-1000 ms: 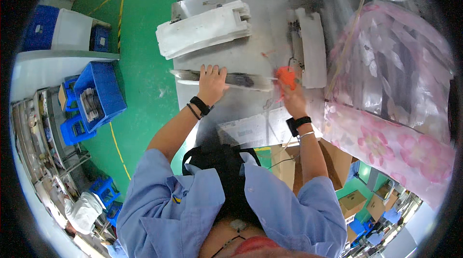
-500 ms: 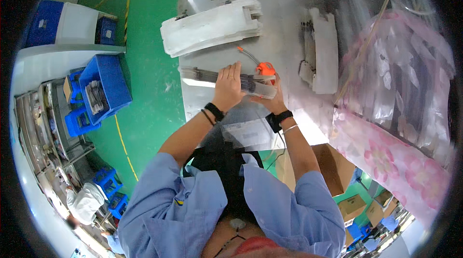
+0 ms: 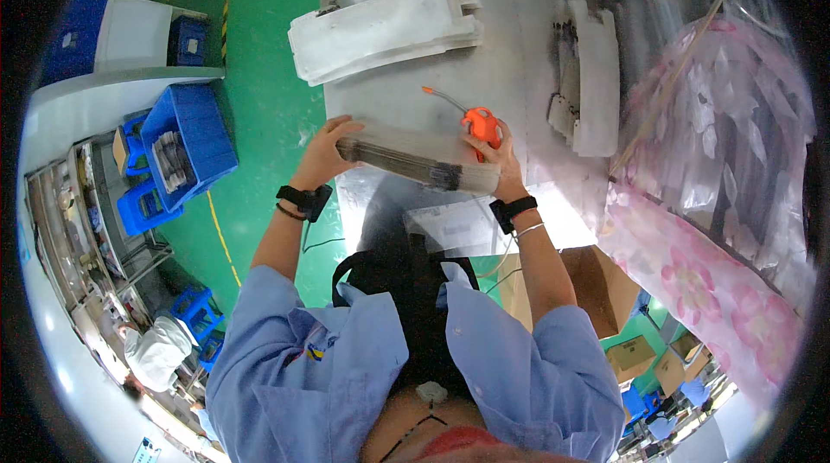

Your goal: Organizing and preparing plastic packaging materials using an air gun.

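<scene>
A long stack of thin, translucent greyish strips with a dark band along its near side (image 3: 406,162) is held level between my hands, over the near part of the table. My left hand (image 3: 325,154) closes round its left end, with the fingers over the far edge. At the right end, my right hand (image 3: 507,160) grips the stack, its thumb and fingers bent around the end. An orange air blow gun (image 3: 482,126) with a thin bent metal nozzle lies just beyond the right hand. Whether that hand touches it, I cannot tell.
A pile of white strips (image 3: 385,26) lies at the table's (image 3: 519,57) far left, another white pile (image 3: 596,83) at the right. Floral pink sheeting (image 3: 692,281) and clear plastic hang farther right. A cardboard box (image 3: 596,290) stands below; a blue bin (image 3: 203,143) is on the left.
My left hand has shifted from the middle of the stack out to its left end. The stack has come slightly nearer and now tilts down to the right.
</scene>
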The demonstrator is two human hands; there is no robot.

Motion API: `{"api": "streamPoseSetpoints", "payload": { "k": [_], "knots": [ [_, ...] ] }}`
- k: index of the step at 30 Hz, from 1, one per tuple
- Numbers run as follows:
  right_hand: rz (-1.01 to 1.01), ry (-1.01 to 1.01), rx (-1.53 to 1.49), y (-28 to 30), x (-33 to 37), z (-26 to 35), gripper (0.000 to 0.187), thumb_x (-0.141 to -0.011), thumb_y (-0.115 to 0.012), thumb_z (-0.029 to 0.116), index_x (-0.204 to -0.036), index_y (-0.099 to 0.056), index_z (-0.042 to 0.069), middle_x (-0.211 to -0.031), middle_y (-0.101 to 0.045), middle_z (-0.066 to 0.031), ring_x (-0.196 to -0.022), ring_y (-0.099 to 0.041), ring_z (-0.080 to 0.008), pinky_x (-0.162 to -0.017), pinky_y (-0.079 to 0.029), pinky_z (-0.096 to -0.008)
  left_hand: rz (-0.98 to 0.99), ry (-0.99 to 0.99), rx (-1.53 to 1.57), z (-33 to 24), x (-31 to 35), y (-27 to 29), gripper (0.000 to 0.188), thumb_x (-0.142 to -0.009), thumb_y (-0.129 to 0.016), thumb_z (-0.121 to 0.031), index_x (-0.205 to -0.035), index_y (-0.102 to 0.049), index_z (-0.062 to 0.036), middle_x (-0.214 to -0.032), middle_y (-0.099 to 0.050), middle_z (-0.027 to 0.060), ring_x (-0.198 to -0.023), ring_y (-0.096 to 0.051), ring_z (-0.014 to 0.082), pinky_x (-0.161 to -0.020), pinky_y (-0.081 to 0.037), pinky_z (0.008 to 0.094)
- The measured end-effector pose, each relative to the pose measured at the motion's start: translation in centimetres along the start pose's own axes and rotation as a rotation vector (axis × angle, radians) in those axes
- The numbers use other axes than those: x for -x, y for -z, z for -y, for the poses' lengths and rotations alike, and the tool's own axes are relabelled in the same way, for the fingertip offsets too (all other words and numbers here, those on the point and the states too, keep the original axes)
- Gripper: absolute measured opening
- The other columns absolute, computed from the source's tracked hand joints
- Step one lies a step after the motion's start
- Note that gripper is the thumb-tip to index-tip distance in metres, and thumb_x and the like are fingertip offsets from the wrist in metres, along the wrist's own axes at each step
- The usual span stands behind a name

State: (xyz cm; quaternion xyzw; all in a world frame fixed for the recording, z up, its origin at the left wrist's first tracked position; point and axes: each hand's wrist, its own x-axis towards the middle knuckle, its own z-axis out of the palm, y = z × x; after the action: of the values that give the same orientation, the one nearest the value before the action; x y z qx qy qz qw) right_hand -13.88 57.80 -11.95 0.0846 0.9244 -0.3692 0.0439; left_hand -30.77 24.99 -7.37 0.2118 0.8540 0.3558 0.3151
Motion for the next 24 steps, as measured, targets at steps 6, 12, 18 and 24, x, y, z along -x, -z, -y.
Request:
{"api": "streamPoseSetpoints", "payload": {
  "k": [6,12,18,24],
  "knots": [
    [0.039,0.046,-0.092,1.2,-1.0,2.6,0.088,-0.072,-0.078,0.022,-0.143,-0.026,0.023,-0.137,-0.046,-0.011,-0.129,-0.039,-0.0324,-0.103,-0.042,-0.0377,-0.43,-0.045,-0.187,-3.2,-1.9,-1.6,0.076,-0.049,-0.09,-0.021,-0.116,-0.056,-0.0082,-0.135,-0.039,0.022,-0.12,-0.045,0.0379,-0.095,-0.044,0.0425],
    [-0.101,-0.285,-1.012,-2.2,-1.1,-1.1,0.075,-0.06,-0.083,0.042,-0.128,-0.055,0.028,-0.14,-0.035,-0.0151,-0.107,-0.055,-0.0385,-0.093,-0.048,-0.0413,-0.001,-0.212,-0.008,-1.8,-1.2,0.8,0.061,-0.057,-0.085,-0.013,-0.111,-0.057,-0.0054,-0.124,-0.048,0.0215,-0.117,-0.047,0.0345,-0.095,-0.044,0.0402],
    [-0.092,0.134,0.243,-0.5,-1.7,-1.2,0.035,-0.079,-0.067,0.028,-0.11,-0.066,0.042,-0.139,-0.038,-0.0073,-0.107,-0.054,-0.0316,-0.088,-0.051,-0.04,-0.159,-0.146,-0.301,-3.4,1.3,-1.1,0.066,-0.061,-0.084,-0.022,-0.119,-0.057,-0.0091,-0.129,-0.045,0.0194,-0.126,-0.038,0.038,-0.104,-0.036,0.0491],
    [-0.069,0.07,0.178,-0.6,-1.6,-1.1,0.035,-0.076,-0.069,0.029,-0.109,-0.067,0.039,-0.141,-0.036,-0.0074,-0.109,-0.052,-0.035,-0.091,-0.049,-0.0416,-0.13,-0.243,-0.675,-8.4,-0.8,-8.8,0.088,-0.067,-0.07,-0.058,-0.133,-0.044,-0.0071,-0.133,-0.043,0.0211,-0.127,-0.035,0.042,-0.104,-0.025,0.0613]
  ]
}}
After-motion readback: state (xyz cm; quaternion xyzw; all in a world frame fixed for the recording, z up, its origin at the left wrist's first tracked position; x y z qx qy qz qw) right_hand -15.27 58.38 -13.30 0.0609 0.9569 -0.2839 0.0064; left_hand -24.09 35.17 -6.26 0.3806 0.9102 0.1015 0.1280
